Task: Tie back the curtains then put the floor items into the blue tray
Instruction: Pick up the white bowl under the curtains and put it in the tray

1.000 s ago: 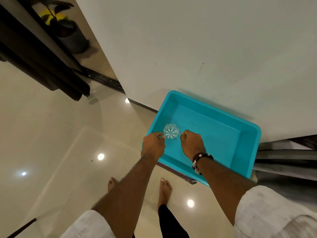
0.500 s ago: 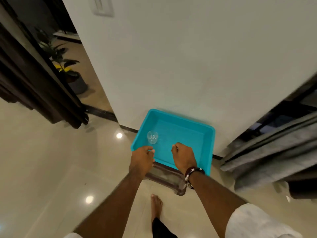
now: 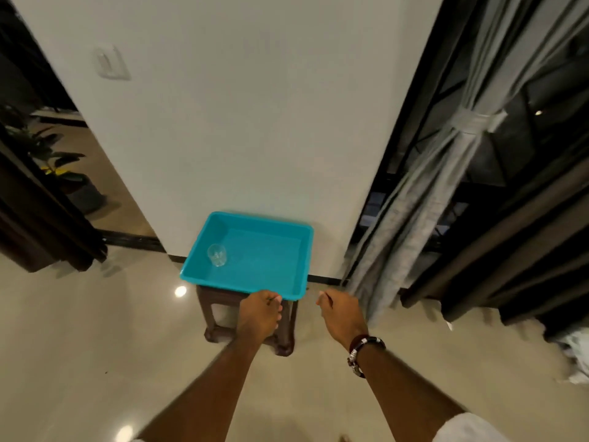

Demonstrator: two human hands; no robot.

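**Inspector:** State the position of the blue tray (image 3: 288, 288)

**Onlooker:** It sits on a small dark wooden stool (image 3: 210, 317) pushed up against the white wall (image 3: 248, 106). One clear drinking glass (image 3: 217, 255) stands upright inside it, in the left part, close to the left wall of the tray. The rest of the tray floor is bare turquoise plastic

**Inspector:** And the hands?

**Onlooker:** Both are held out in front of the person, backs upward. The left hand (image 3: 258, 317) is at the near rim of the tray, over the stool; its fingers are curled under and I see nothing in them. Whether a fingertip touches the rim I cannot tell. The right hand (image 3: 341, 315) is just past the tray's near right corner, apart from it, fingers likewise curled in and holding nothing that I can see. A beaded bracelet (image 3: 363, 352) is on the right wrist

**Inspector:** The curtains?

**Onlooker:** The grey curtain (image 3: 414, 218) to the right of the wall is gathered and bound about its middle with a band of the same cloth (image 3: 475, 121). Darker drapes (image 3: 497, 250) hang beside it, further right. A pale crumpled thing (image 3: 578, 355) lies on the floor at the far right edge, too blurred to name

**Inspector:** Anything else of note?

**Onlooker:** A potted plant (image 3: 63, 177) stands beyond the wall on the left, and a switch plate (image 3: 110, 62) is fixed high on the wall
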